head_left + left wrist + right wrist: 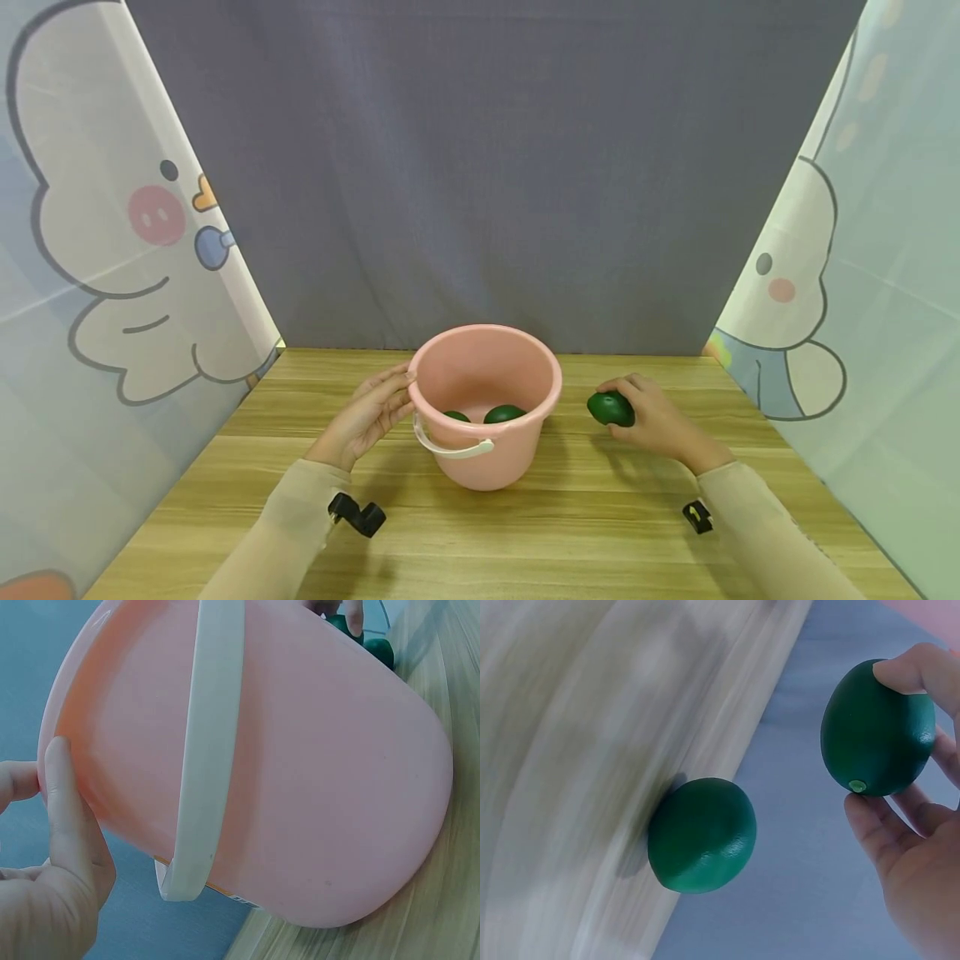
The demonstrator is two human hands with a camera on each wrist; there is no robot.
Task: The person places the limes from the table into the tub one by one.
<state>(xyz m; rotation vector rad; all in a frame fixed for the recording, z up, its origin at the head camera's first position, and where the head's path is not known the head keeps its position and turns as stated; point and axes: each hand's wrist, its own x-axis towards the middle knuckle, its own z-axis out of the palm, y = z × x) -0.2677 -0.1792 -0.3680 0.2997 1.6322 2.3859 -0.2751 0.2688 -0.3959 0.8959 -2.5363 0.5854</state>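
Observation:
A pink bucket [487,467] with a white handle [457,452] stands upright on the table. Inside lie two smooth dark green fruits that look like avocados, one avocado [505,414] plainer to see than the other [456,416]. My left hand [372,414] is at the bucket's left side; thumb and finger pinch its rim in the left wrist view. To the right of the bucket, my right hand [651,419] holds another avocado [877,731] between thumb and fingertips, above the table. Below it in the right wrist view, one more avocado [703,836] rests on the table, hidden in the head view.
The wood-grain table [450,550] reaches back to a dark grey curtain [487,175]. Cartoon-printed cloths hang on the left [90,208] and right [900,250]. Black wrist mounts sit on the left sleeve [277,517] and the right sleeve [765,525].

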